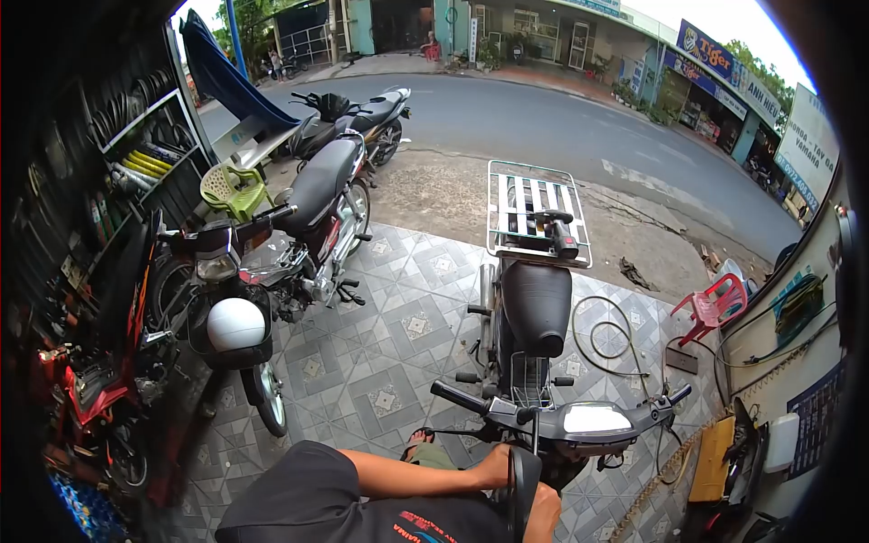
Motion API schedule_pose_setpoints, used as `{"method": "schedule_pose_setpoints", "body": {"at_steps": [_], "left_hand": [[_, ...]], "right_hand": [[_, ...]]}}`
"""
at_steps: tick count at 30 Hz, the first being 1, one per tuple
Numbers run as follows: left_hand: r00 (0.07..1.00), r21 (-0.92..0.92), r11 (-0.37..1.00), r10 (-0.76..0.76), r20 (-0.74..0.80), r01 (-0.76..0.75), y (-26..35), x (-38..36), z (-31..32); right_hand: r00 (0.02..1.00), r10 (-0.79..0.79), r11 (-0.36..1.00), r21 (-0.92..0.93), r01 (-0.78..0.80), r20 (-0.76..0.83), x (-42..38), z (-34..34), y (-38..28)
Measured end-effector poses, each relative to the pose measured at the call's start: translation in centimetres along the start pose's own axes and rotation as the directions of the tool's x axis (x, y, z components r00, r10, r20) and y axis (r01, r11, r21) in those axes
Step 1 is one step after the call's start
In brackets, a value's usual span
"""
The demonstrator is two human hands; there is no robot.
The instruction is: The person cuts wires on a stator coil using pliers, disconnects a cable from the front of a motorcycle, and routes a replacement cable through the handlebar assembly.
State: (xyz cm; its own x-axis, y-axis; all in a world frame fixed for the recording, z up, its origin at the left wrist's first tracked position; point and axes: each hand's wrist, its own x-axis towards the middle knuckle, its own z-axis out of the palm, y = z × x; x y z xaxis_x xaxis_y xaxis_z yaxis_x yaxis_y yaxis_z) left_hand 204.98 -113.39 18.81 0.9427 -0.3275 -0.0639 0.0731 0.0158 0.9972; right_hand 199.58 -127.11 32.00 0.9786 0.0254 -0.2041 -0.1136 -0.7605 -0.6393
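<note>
In front of me stands a motorbike with its handlebar and white front panel facing me. My left hand is closed low at its front, with the fingertips out of sight. My right hand is beside it at the bottom edge, curled and partly hidden. Between the two hands rises a black rounded part, looking like a mirror on a thin stem. It covers whatever the fingers grip. A cordless power tool lies on the white rear rack, behind the dark seat.
To the left stand a motorbike with a white helmet in its basket, and a red motorbike. A hose coils on the tiled floor. A pink chair is at the right wall; the street lies beyond.
</note>
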Motion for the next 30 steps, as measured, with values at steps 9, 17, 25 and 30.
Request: {"method": "schedule_pose_setpoints", "body": {"at_steps": [9,17,25,30], "left_hand": [[0.971,-0.04,0.975,0.22,0.091,-0.217,-5.1,1.1,0.5],[0.887,0.417,0.788,0.352,0.3,-0.454,-14.0,1.4,1.3],[0.992,0.069,0.996,-0.063,0.112,0.056,4.1,-1.0,0.4],[0.99,0.238,0.965,-0.129,0.058,0.112,4.8,-2.0,0.3]], "right_hand": [[0.994,-0.097,0.995,-0.034,0.095,-0.05,1.9,3.5,4.7],[0.994,-0.094,0.995,0.034,0.096,-0.064,1.9,3.2,5.5],[0.985,-0.023,0.932,0.353,0.084,-0.173,1.6,3.3,4.3],[0.988,0.03,0.938,0.345,0.023,-0.148,1.2,3.9,5.5]]}}
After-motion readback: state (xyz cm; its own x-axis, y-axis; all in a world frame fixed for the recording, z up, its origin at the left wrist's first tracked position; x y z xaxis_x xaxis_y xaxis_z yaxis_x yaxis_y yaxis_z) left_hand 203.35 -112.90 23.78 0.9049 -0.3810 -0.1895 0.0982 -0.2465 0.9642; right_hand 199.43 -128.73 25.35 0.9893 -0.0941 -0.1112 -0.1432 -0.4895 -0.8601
